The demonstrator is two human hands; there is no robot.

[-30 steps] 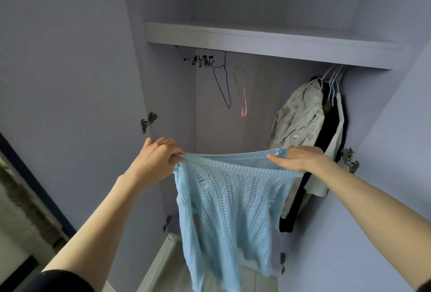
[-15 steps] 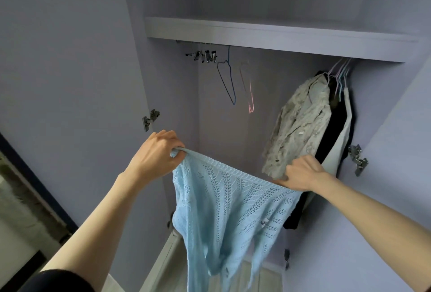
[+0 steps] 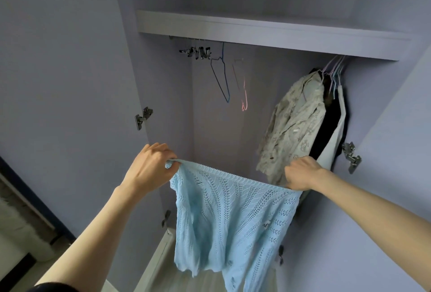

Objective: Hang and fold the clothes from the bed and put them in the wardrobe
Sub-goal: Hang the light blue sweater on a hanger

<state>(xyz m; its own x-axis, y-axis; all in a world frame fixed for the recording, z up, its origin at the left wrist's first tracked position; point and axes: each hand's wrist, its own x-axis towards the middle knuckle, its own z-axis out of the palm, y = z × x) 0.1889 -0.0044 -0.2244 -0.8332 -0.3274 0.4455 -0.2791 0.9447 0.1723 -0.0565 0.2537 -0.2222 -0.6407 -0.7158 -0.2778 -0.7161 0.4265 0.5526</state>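
Both hands hold the light blue knit sweater (image 3: 233, 212) by one ribbed edge, the left hand (image 3: 149, 170) with its grip pinched closed on the left corner and the right hand (image 3: 302, 173) fisted on the right corner. The sweater hangs open in front of the wardrobe (image 3: 268, 28), its lower part dangling toward the floor. Compared with a second ago, the right hand has dropped and pulled outward, so the held edge now runs taut and slopes down to the right instead of lying level and slack. That likely means the person is spreading the garment to find its shape before putting it on a hanger.

Under the shelf, two empty hangers, a blue hanger (image 3: 221, 79) and a pink hanger (image 3: 242, 88), hang near the middle of the rail with free space around them. Hung clothes (image 3: 296, 123) crowd the right end, just behind the right hand, so the left and middle offer the open room.
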